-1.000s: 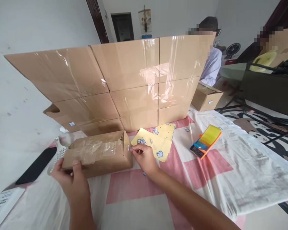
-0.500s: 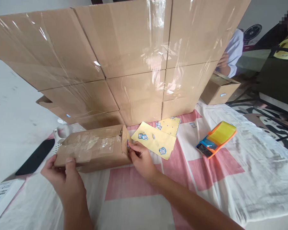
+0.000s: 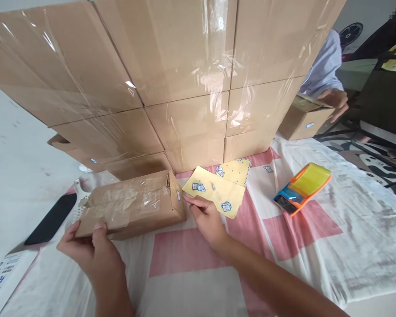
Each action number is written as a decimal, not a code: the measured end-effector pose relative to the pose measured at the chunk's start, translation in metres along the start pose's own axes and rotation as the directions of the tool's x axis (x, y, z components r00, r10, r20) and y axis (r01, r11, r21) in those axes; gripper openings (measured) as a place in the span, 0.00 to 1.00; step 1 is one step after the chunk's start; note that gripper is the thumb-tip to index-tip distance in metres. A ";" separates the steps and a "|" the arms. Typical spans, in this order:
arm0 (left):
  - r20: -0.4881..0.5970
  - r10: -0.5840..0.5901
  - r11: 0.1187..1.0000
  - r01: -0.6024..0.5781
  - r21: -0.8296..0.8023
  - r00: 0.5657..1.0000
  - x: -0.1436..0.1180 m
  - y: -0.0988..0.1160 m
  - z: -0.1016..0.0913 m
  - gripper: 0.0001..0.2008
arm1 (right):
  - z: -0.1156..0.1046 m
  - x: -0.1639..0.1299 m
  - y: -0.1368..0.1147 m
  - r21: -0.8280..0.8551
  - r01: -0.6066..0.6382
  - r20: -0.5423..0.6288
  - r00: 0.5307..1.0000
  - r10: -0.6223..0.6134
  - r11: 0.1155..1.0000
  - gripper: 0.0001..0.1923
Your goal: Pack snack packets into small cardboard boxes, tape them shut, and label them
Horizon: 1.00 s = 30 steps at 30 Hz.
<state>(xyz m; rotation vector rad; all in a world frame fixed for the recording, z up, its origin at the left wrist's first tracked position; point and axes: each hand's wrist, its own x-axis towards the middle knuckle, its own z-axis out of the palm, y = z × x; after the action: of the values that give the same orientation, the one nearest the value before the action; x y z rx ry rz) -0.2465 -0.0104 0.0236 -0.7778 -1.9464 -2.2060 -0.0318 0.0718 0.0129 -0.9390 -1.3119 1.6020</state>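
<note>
A small taped cardboard box (image 3: 132, 207) lies on its side on the pink-and-white cloth (image 3: 198, 264). My left hand (image 3: 89, 251) grips its left end. A small blue-and-white sticker (image 3: 178, 195) sits on the box's right end face. My right hand (image 3: 206, 218) hovers just right of that end, fingers loosely apart, holding nothing. Just behind my right hand lie two yellow sticker sheets (image 3: 218, 193) with a few stickers left on them.
A wall of stacked taped cartons (image 3: 171, 83) stands behind. An orange and blue tape dispenser (image 3: 302, 188) lies to the right. A black phone (image 3: 51, 219) is at the left. Another person's hand (image 3: 335, 101) rests on a small box (image 3: 305, 121) at the back right.
My right hand pressed the sticker onto the box's end face, then drew back to the right with fingers open. The view tilted down and closer. The other person's hand moved onto the far box.
</note>
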 end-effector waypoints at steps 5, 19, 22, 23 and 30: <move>-0.005 -0.016 0.999 0.016 -0.044 1.000 0.001 -0.001 -0.001 0.23 | -0.002 0.000 -0.003 -0.020 -0.022 0.035 0.999 0.022 1.000 0.17; 0.003 -0.032 0.999 0.032 -0.005 0.999 0.001 -0.001 -0.003 0.23 | -0.011 0.009 -0.011 -0.111 -0.121 0.101 0.986 0.132 0.986 0.25; 0.004 -0.029 1.000 0.029 -0.010 1.000 0.002 -0.004 -0.004 0.23 | -0.010 0.012 -0.007 -0.093 -0.070 0.148 0.986 0.083 0.993 0.29; 0.000 -0.031 0.999 0.031 -0.012 1.000 0.002 -0.005 -0.004 0.24 | -0.009 0.014 -0.005 -0.105 -0.072 0.190 0.977 0.091 0.992 0.32; -0.010 -0.028 1.000 0.028 -0.005 1.000 0.006 -0.006 -0.005 0.25 | -0.015 0.020 -0.004 -0.219 -0.019 0.301 0.950 0.086 0.975 0.39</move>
<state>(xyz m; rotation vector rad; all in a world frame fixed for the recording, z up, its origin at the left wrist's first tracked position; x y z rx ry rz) -0.2557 -0.0126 0.0200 -0.7427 -1.9602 -2.2268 -0.0246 0.0960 0.0137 -0.8796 -1.7173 1.7246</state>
